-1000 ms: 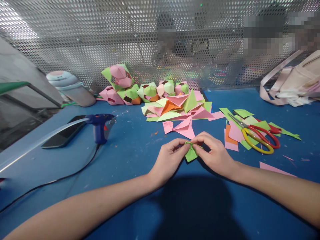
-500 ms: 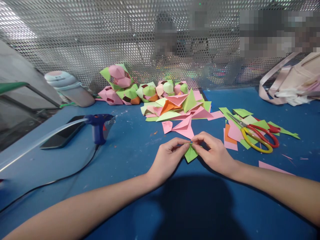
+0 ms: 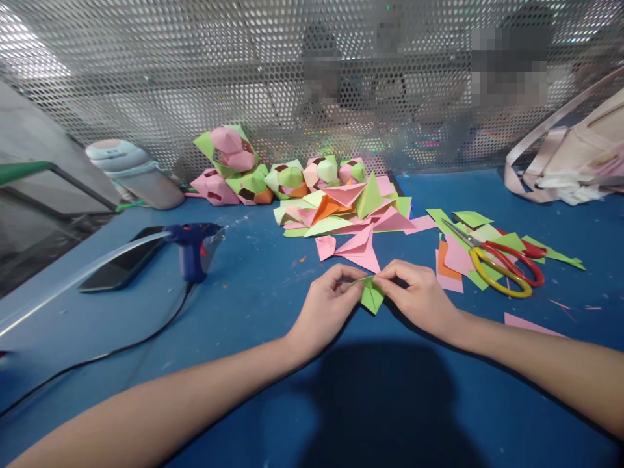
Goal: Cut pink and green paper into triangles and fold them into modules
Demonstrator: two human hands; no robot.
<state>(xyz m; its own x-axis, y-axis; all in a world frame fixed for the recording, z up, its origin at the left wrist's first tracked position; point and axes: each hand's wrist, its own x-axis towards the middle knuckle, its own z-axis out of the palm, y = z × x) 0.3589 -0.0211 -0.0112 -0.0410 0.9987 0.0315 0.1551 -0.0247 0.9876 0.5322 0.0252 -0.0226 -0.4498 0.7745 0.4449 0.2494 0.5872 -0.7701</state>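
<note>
Between my hands is a small folded piece of green paper (image 3: 372, 298), creased down its middle, its pointed end toward me. My left hand (image 3: 331, 299) pinches its left upper edge between thumb and fingers. On the other side, my right hand (image 3: 414, 291) is closed on the right upper corner. Just beyond my fingertips lies a folded pink paper piece (image 3: 358, 248). Behind that is a pile of folded pink, green and orange papers (image 3: 341, 211).
Scissors (image 3: 507, 263) with red and yellow handles rest on paper scraps at right. A blue glue gun (image 3: 192, 250), its cord and a dark phone (image 3: 124, 259) are at left. Paper balls (image 3: 251, 182), a tumbler (image 3: 134, 174) and a bag (image 3: 580, 153) stand near the perforated metal panel (image 3: 273, 97).
My fingertips have drawn slightly apart along the green paper's upper edge, so more of it shows. The other things on the table stay where they were.
</note>
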